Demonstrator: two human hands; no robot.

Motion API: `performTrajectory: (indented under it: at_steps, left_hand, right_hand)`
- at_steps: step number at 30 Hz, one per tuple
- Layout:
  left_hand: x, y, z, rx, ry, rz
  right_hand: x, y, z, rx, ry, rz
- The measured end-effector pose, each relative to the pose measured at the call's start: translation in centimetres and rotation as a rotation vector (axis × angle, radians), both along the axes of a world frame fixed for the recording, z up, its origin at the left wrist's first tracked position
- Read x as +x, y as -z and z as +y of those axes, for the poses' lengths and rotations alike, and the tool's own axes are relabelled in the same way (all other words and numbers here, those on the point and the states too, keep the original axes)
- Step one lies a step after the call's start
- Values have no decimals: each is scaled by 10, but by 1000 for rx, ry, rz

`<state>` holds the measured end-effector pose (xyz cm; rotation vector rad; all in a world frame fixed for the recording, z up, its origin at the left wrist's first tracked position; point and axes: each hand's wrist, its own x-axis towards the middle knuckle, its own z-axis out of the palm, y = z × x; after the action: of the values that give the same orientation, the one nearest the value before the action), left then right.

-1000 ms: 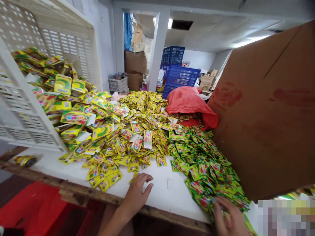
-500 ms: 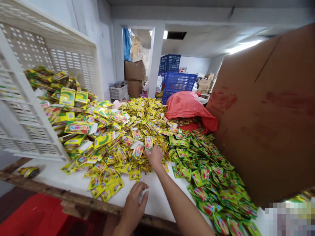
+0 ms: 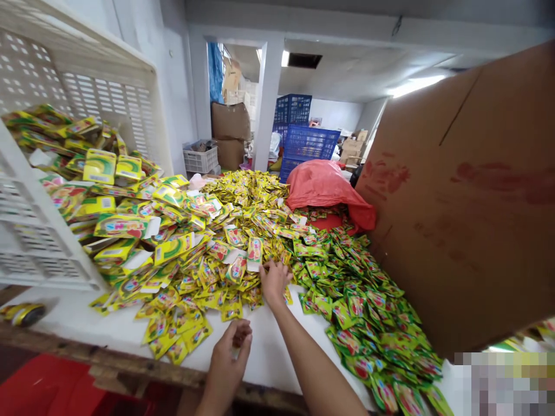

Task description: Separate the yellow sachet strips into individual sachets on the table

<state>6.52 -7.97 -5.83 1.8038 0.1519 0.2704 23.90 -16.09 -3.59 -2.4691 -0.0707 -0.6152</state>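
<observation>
My right hand (image 3: 274,282) reaches to the front edge of the heap of small yellow packets (image 3: 243,231), palm down. Its fingers are apart and bent, touching the packets beside a small yellow box with a white flap (image 3: 255,252). No packet shows in its grasp. My left hand (image 3: 229,353) is held low over the white tabletop (image 3: 269,341), near the table's front edge. Its fingers curl, with a gap between them and the thumb, and I see nothing held. Loose yellow packets (image 3: 177,338) lie left of it. Green packets (image 3: 368,312) are heaped to the right.
A white plastic crate (image 3: 47,242) lies tipped at left, flat yellow boxes (image 3: 121,225) spilling from it. A large cardboard box (image 3: 459,219) leans at right. A red bag (image 3: 323,185) sits at the back. A red stool (image 3: 52,387) stands below the table edge.
The view has shifted slightly to the right. My left hand's fingers have curled in more. My right hand has stayed at the front of the yellow heap, its fingers a little lower.
</observation>
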Motion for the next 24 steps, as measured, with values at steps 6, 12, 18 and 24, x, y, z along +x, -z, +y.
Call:
performTrajectory:
  at_steps: [6, 12, 18, 24]
  left_hand:
    - [0, -2, 4, -230, -48, 0]
    - [6, -22, 16, -915, 320, 317]
    - [-1, -27, 8, -787, 614, 505]
    - [1, -23, 5, -808, 240, 423]
  right_hand:
    - [-18, -19, -24, 73, -124, -140]
    - [-90, -33, -70, -114, -675, -422]
    - [-97, -15, -79, -244, -716, -267]
    - [-58, 14, -72, -143, -118, 94]
